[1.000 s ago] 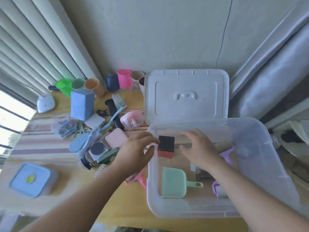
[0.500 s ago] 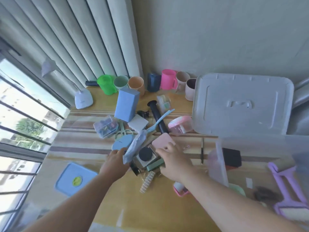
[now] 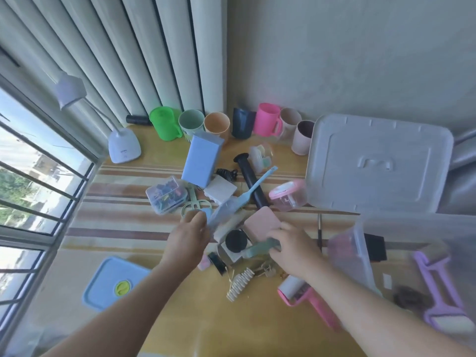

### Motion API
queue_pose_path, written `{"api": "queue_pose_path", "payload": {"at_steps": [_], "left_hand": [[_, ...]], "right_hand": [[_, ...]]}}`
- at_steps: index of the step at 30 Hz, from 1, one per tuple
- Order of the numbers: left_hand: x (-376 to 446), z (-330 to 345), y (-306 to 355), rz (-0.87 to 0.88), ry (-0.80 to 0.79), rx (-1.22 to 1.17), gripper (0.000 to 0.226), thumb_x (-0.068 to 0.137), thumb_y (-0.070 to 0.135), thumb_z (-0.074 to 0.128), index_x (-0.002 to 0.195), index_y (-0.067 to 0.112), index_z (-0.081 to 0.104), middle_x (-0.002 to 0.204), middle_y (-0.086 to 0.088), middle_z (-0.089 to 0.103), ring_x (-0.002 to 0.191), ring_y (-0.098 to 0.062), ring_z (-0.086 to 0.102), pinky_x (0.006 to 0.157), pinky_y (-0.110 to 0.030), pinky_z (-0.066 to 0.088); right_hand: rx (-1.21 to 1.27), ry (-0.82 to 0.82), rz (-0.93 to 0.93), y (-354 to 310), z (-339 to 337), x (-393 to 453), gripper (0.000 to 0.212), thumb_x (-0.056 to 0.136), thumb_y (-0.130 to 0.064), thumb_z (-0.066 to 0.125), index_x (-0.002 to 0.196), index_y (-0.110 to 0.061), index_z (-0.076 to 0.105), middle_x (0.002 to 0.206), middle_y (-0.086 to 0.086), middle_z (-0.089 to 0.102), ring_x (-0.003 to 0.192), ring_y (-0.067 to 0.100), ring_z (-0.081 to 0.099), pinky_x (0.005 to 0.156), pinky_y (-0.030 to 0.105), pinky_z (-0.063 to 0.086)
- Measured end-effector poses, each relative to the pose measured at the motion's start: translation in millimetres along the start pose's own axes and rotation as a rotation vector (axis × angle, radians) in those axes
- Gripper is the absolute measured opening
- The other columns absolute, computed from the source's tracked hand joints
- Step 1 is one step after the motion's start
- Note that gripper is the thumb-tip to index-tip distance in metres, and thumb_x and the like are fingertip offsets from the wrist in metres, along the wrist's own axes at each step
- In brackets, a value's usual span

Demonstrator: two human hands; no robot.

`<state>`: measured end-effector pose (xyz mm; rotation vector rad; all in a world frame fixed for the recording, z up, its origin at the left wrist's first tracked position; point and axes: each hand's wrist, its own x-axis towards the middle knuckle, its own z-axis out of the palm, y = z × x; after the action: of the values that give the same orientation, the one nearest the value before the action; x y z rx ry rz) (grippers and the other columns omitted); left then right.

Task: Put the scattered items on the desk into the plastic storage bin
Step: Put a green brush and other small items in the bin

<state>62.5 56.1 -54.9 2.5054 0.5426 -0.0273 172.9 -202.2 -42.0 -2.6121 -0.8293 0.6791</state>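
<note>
Hands (image 3: 189, 237) (image 3: 289, 247) in counter (image 3: 180, 300) clutter.
My left grips a blue brush (image 3: 239, 199), right closes on a green item (image 3: 260, 249); storage bin (image 3: 360, 256) holds few things, most remain.

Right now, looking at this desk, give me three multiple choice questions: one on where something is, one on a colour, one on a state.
1. Where does the bin lid stand?
A. Propped at the back right, by the wall
B. Flat on the blue square container
C. Closed on the bin

2. What colour is the lint roller lying on the desk near the right hand?
A. Green
B. Pink
C. Black

3. What is the state of the plastic storage bin?
A. Sealed shut
B. Upside down
C. Open, with items inside

Answers: 1 A, the lid leans upright behind the bin. 2 B, its handle and frame are pink. 3 C, its top is open, and a purple roller and a black block lie inside.
</note>
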Motion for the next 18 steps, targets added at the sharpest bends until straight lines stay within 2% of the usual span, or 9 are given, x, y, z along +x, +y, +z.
{"api": "queue_pose_path", "payload": {"at_steps": [2,5,7,8,10,12,14,16,18], "left_hand": [[0,-20,24,0.115,0.089,-0.145,0.014,0.099,0.013,0.062,0.095,0.018,0.049,0.127,0.003,0.058,0.097,-0.02,0.057,0.074,-0.036,0.049],[-5,-42,67,0.207,0.105,-0.277,0.011,0.102,0.018,0.055,0.102,0.027,0.049,0.113,0.017,0.055,0.095,-0.004,0.051,0.075,-0.018,0.039],[-9,-50,96,0.259,0.065,-0.371,0.007,0.104,0.024,0.052,0.103,0.03,0.05,0.117,0.027,0.053,0.108,0.0,0.052,0.081,-0.008,0.037],[-11,-52,110,0.292,0.013,-0.439,0.008,0.104,0.024,0.053,0.101,0.03,0.051,0.124,0.032,0.051,0.118,0.001,0.051,0.089,-0.01,0.038],[-20,-50,138,0.299,-0.168,-0.675,0.01,0.103,0.022,0.058,0.095,0.027,0.055,0.133,0.04,0.048,0.136,-0.012,0.051,0.101,-0.029,0.048],[-28,-44,169,0.206,-0.347,-0.924,0.013,0.098,0.018,0.068,0.089,0.021,0.059,0.144,0.03,0.048,0.126,-0.028,0.062,0.092,-0.046,0.059],[-34,-30,200,0.154,-0.385,-1.003,0.018,0.092,0.01,0.072,0.086,0.011,0.056,0.144,0.007,0.053,0.112,-0.037,0.067,0.084,-0.056,0.061],[-42,-12,234,0.144,-0.37,-0.981,0.024,0.087,0.001,0.073,0.082,0.009,0.051,0.118,-0.011,0.064,0.093,-0.036,0.067,0.079,-0.055,0.057],[-52,9,269,0.131,-0.344,-0.901,0.029,0.081,-0.002,0.074,0.079,0.013,0.05,0.091,-0.011,0.065,0.079,-0.024,0.063,0.073,-0.045,0.053]], "right_hand": [[0.121,0.093,-0.049,-3,-23,-5,0.011,0.088,-0.022,0.076,0.099,-0.026,0.076,0.105,-0.011,0.061,0.097,0.017,0.06,0.079,0.037,0.053],[0.26,0.24,-0.104,-8,-58,-17,0.019,0.084,-0.012,0.08,0.096,-0.026,0.077,0.103,-0.013,0.065,0.097,0.014,0.061,0.079,0.033,0.054],[0.29,0.347,-0.153,-8,-81,-28,0.021,0.08,-0.008,0.082,0.092,-0.023,0.074,0.101,-0.011,0.064,0.095,0.016,0.061,0.077,0.035,0.053],[0.271,0.407,-0.179,-6,-91,-35,0.023,0.076,-0.005,0.085,0.088,-0.02,0.072,0.099,-0.008,0.063,0.094,0.018,0.06,0.077,0.035,0.052],[0.223,0.518,-0.225,2,-107,-51,0.029,0.066,0.004,0.088,0.082,-0.013,0.07,0.095,-0.002,0.063,0.09,0.026,0.06,0.075,0.036,0.051],[0.165,0.602,-0.28,20,-118,-69,0.033,0.057,0.01,0.087,0.078,-0.008,0.068,0.094,0.005,0.064,0.086,0.032,0.061,0.073,0.037,0.05],[0.095,0.649,-0.315,45,-124,-92,0.036,0.052,0.011,0.087,0.074,-0.007,0.065,0.092,0.008,0.063,0.082,0.032,0.058,0.071,0.035,0.046],[0.054,0.674,-0.328,76,-129,-117,0.038,0.051,0.01,0.087,0.071,-0.009,0.061,0.089,0.008,0.058,0.079,0.029,0.054,0.068,0.034,0.04],[0.045,0.638,-0.323,108,-134,-143,0.042,0.056,-0.002,0.092,0.072,-0.013,0.056,0.096,0.007,0.054,0.083,0.026,0.049,0.068,0.035,0.042]]}}
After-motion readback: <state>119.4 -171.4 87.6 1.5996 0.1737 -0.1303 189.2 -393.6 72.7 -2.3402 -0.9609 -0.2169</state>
